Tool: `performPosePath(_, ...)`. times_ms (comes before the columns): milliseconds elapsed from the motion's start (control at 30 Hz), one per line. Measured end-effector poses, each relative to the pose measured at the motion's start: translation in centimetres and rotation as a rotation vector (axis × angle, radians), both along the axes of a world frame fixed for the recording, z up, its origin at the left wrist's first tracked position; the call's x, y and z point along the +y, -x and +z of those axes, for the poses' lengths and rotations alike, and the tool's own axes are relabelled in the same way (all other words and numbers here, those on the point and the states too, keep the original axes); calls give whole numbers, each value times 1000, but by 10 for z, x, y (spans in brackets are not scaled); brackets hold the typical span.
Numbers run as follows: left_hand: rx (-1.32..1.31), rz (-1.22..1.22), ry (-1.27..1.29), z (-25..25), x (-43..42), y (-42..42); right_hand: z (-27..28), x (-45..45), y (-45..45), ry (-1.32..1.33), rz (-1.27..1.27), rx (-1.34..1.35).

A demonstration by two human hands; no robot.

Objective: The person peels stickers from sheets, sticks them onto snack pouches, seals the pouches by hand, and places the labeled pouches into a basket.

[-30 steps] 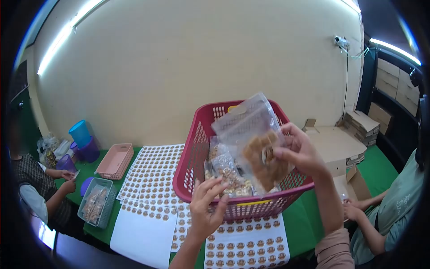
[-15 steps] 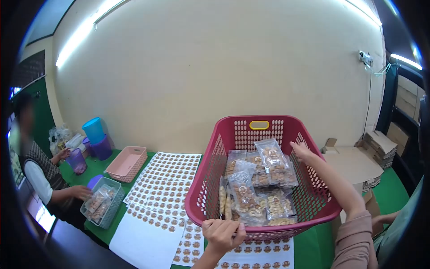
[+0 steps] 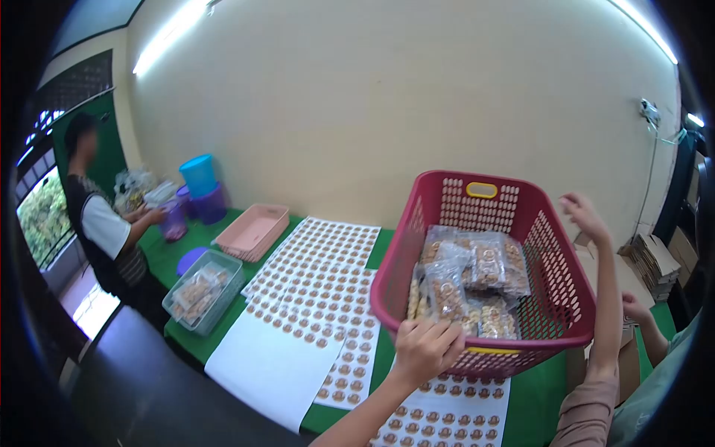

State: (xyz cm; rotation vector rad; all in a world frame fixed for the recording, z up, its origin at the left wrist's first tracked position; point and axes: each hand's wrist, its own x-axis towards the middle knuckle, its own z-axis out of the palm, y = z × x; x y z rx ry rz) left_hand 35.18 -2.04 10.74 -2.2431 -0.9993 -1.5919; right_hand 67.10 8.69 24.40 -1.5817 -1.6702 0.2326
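A large maroon plastic basket (image 3: 573,298) stands on the green table over the sticker sheets. Inside it lie several clear packets of snacks (image 3: 488,264), piled toward its left and middle. My left hand (image 3: 428,349) has its fingers wrapped over the basket's near rim. Just outside the right rim, my right hand (image 3: 585,214) is raised with its fingers loosely curled, and what they hold, if anything, cannot be made out. Sheets of round brown stickers (image 3: 313,276) lie left of the basket and under its near side.
At the left a person (image 3: 104,223) handles a purple container (image 3: 173,222). A clear bin of packets (image 3: 205,316), a pink basket (image 3: 253,232) and a blue bucket (image 3: 198,176) stand on the table. Another person's hand (image 3: 637,308) and stacked cardboard (image 3: 652,264) are at the right.
The packet that my right hand held is gone from it, and that hand is now beyond the basket's right rim. My left hand has closed over the near rim. The view has turned left.
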Motion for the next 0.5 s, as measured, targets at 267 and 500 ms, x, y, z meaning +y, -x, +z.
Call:
performPosePath(267, -195, -212, 240, -54, -110, 85, -43, -201, 144, -337, 367, 353)
performPosePath(500, -700, 366, 814, -202, -334, 212, -238, -304, 303, 818, 885, 766)
